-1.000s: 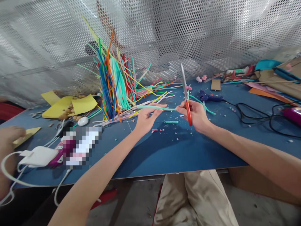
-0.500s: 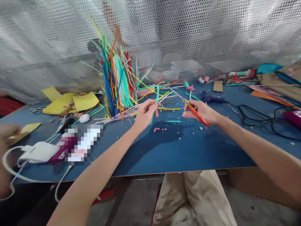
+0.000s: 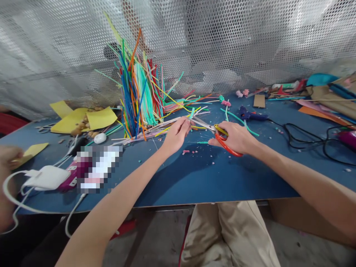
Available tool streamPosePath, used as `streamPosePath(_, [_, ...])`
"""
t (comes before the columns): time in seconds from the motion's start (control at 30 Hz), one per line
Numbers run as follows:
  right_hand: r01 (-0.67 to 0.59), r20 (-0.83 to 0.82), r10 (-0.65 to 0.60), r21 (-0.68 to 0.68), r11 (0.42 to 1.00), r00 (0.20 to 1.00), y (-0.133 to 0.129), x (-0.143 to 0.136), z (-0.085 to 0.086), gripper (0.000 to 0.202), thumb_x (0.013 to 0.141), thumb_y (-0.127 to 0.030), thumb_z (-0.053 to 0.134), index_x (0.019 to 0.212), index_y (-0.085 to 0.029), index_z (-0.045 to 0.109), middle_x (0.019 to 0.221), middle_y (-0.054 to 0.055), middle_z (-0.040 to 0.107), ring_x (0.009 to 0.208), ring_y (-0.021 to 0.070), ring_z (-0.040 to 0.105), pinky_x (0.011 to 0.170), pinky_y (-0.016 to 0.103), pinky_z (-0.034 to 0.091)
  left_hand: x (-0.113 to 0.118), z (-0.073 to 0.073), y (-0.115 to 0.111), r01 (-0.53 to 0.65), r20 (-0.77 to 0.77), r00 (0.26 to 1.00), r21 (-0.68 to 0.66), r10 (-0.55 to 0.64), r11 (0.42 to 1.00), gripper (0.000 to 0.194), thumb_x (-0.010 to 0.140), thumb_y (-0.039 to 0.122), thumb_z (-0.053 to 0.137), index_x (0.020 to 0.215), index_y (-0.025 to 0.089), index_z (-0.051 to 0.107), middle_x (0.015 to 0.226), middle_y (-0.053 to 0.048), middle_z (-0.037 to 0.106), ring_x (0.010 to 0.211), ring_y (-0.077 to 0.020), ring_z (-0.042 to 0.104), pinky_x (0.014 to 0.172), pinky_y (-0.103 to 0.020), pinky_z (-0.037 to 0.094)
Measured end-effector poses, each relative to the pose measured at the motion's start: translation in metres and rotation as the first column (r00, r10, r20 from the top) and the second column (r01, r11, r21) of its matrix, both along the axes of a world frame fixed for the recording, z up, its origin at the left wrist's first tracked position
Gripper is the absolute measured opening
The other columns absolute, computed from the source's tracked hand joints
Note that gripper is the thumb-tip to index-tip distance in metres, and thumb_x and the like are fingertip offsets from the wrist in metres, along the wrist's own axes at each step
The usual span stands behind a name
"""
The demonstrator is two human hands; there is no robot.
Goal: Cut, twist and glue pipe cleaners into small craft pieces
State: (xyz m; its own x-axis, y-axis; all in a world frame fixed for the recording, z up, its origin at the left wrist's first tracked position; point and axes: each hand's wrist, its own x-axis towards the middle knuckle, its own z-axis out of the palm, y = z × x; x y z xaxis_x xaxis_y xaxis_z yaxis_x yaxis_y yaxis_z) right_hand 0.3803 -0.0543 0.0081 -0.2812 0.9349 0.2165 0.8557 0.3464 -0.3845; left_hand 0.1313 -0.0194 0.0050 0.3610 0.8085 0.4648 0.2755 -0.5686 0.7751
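Observation:
Between the fingers of my left hand (image 3: 177, 134) is a teal pipe cleaner (image 3: 191, 113), its tip standing up above them. My right hand (image 3: 235, 137) grips a pair of scissors (image 3: 222, 144) with red and yellow handles. The scissor blades point left and reach the pipe cleaner beside my left fingertips; whether they touch it I cannot tell. A short teal piece (image 3: 203, 142) lies on the blue table (image 3: 194, 181) between my hands. Pink scraps (image 3: 185, 152) are scattered nearer to me.
A tall bundle of coloured pipe cleaners (image 3: 144, 96) stands at the back left. A glue gun (image 3: 253, 115) with a black cord lies to the right. Left are yellow sheets (image 3: 101, 119), a purple power strip (image 3: 72, 174), a charger (image 3: 50, 178) and another person's hand (image 3: 11, 154).
The scissors have moved left and their blades have opened, coming to the pipe cleaner. In my left hand, less of the pipe cleaner now shows above the fingers.

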Motion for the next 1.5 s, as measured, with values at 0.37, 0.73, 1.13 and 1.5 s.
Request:
streamPosePath(0.37, [-0.042, -0.086, 0.038, -0.052, 0.998, 0.996, -0.011, -0.011, 0.005, 0.053, 0.079, -0.071, 0.063, 0.072, -0.023, 0.044, 0.073, 0.000, 0.055, 0.061, 0.0140, 0.043, 0.056, 0.029, 0.029, 0.000, -0.001, -0.004, -0.010, -0.021, 1.000, 0.040, 0.011, 0.999, 0.042, 0.103, 0.053, 0.043, 0.086, 0.019, 0.060, 0.063, 0.003, 0.044, 0.055, -0.0096, 0.039, 0.053, -0.024, 0.033])
streamPosePath(0.73, [-0.143, -0.191, 0.122, -0.105, 0.984, 0.974, -0.013, -0.013, 0.000, 0.050, 0.082, -0.065, 0.063, 0.070, -0.022, 0.040, 0.064, -0.003, 0.046, 0.058, 0.0116, 0.034, 0.055, 0.029, 0.025, 0.000, 0.002, -0.013, 0.058, -0.015, 0.998, -0.044, -0.059, 0.997, 0.043, 0.102, 0.052, 0.046, 0.096, 0.017, 0.069, 0.064, 0.002, 0.045, 0.058, -0.0099, 0.040, 0.054, -0.024, 0.031])
streamPosePath(1.13, [-0.141, -0.066, 0.139, -0.035, 0.989, 0.988, -0.014, -0.016, -0.005, 0.042, 0.086, -0.063, 0.058, 0.086, -0.023, 0.045, 0.088, 0.004, 0.060, 0.070, 0.0179, 0.053, 0.062, 0.030, 0.036, 0.001, 0.004, -0.016, 0.061, -0.017, 0.998, -0.037, -0.062, 0.997, 0.041, 0.102, 0.052, 0.046, 0.081, 0.018, 0.055, 0.061, 0.004, 0.042, 0.053, -0.0084, 0.034, 0.052, -0.024, 0.029])
streamPosePath(1.5, [0.139, -0.302, -0.098, 0.117, 0.983, 0.948, 0.016, 0.015, -0.006, 0.046, 0.087, -0.061, 0.059, 0.070, -0.023, 0.039, 0.066, -0.001, 0.047, 0.060, 0.0136, 0.038, 0.057, 0.030, 0.028, 0.005, 0.005, -0.014, -0.063, -0.030, 0.998, -0.032, 0.062, 0.997, 0.041, 0.103, 0.051, 0.042, 0.097, 0.019, 0.067, 0.060, 0.004, 0.044, 0.050, -0.0090, 0.036, 0.049, -0.024, 0.031])
